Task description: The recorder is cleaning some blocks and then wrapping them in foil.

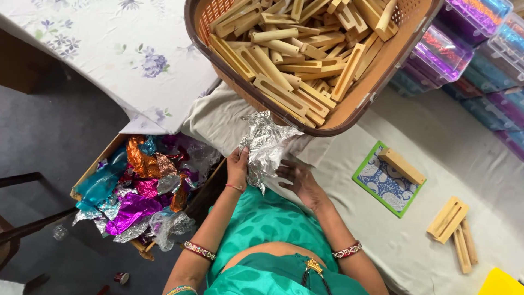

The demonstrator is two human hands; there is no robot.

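Note:
A crumpled sheet of silver foil (266,145) hangs between my hands just below the basket. My left hand (237,166) pinches its left edge with fingers closed on it. The fingers of my right hand (299,180) spread under the foil's right side and touch it. Above the foil sits a brown plastic basket (357,112) piled with several slotted wooden pieces (284,54). To my right, one wooden piece (402,165) lies on a green-edged blue patterned card (382,183).
A cardboard box (95,164) at my left holds crumpled coloured foil (134,202) in purple, orange, teal and silver. Three wooden pieces (453,229) lie at the right on the grey cloth (436,164). Clear boxes of coloured items (464,49) stack at top right. A floral cloth (109,49) covers the surface at upper left.

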